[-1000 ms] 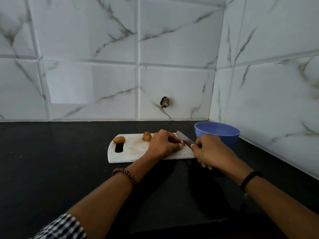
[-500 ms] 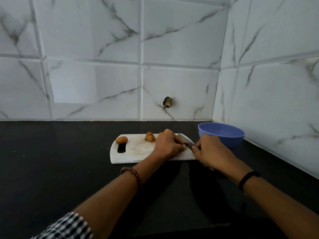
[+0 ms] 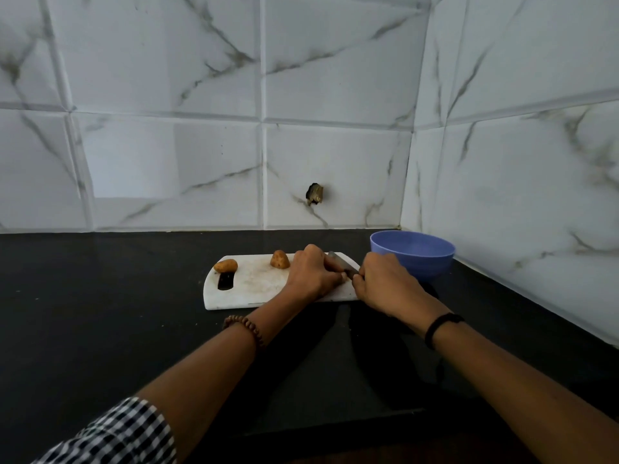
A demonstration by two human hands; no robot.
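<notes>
The right hand [image 3: 382, 279] grips the knife [image 3: 340, 262] by its handle. The blade lies against the left hand [image 3: 313, 274], whose fingers curl down onto the cutting board [image 3: 254, 288]; what they cover cannot be told. Two potatoes [image 3: 280, 259] rest left of that hand.

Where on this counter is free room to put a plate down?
The counter is bare left of the cutting board, up to the wall, and in front of the board beside the left forearm. Crowded: the board's right end, with the left hand, right hand, knife and blue bowl close together.
</notes>
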